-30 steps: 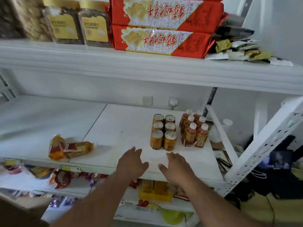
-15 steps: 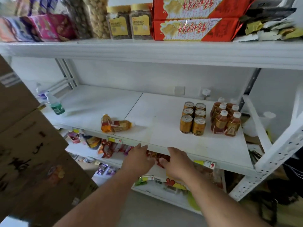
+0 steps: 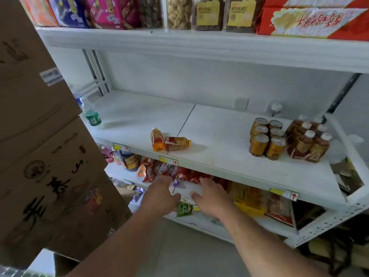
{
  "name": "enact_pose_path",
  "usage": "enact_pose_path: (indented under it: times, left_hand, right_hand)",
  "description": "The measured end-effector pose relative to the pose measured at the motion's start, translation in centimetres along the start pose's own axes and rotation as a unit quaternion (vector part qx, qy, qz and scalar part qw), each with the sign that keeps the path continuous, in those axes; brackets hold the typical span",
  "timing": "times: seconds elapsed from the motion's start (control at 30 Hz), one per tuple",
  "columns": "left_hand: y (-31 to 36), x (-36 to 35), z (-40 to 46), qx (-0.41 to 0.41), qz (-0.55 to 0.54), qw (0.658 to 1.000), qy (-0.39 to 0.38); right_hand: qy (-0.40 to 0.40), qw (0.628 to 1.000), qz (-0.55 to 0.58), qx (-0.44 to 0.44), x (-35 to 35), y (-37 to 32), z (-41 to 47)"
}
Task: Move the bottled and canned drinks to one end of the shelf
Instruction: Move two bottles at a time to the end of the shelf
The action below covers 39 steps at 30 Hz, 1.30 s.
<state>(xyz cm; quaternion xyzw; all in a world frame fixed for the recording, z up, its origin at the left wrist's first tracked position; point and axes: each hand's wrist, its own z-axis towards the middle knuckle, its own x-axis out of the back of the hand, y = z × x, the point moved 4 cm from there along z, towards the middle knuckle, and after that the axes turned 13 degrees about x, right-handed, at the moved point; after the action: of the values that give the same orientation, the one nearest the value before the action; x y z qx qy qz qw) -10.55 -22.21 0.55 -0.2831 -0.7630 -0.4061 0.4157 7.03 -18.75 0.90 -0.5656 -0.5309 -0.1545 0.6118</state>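
Both hands, left hand [image 3: 159,193] and right hand [image 3: 209,196], hung empty with loose fingers. Gold cans [image 3: 266,139] and brown bottles [image 3: 308,141] sat grouped right; two orange bottles [image 3: 168,141], probably stragglers, lay mid-shelf [image 3: 219,124].

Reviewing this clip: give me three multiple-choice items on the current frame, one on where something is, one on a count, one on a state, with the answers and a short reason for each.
1. Where on the middle shelf does the group of cans stand?
A. at its left end
B. near its right end, beside the brown bottles
C. on its front lip at the centre

2. How many cans are in that group?
A. three
B. six
C. nine

3. How do the two orange-labelled bottles near the shelf's centre lie?
A. both upright
B. both on their sides
C. one upright, one on its side

Answers: 1 B, the cans sit just left of the bottles at the right end. 2 B, six tops show in two columns of three. 3 C, one shows its cap on top; the other lies flat, pointing right.
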Motion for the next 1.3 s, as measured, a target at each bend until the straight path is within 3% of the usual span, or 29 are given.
enact_pose_path:
  times: [0.33,0.83,1.3]
  left_hand:
    - [-6.5,0.8,3.3,0.023,-0.057,0.998,-0.027]
    - [0.0,4.2,10.0,0.023,-0.048,0.999,-0.008]
    - [1.0,5.9,16.2,0.034,-0.078,0.996,0.01]
  right_hand:
    - [0.005,1.0,0.017,-0.019,-2.7,-4.2,2.6]
    - [0.024,0.996,0.083,-0.027,1.4,-1.1,10.7]
    - [0.017,0.982,0.175,-0.077,2.4,-0.1,17.0]
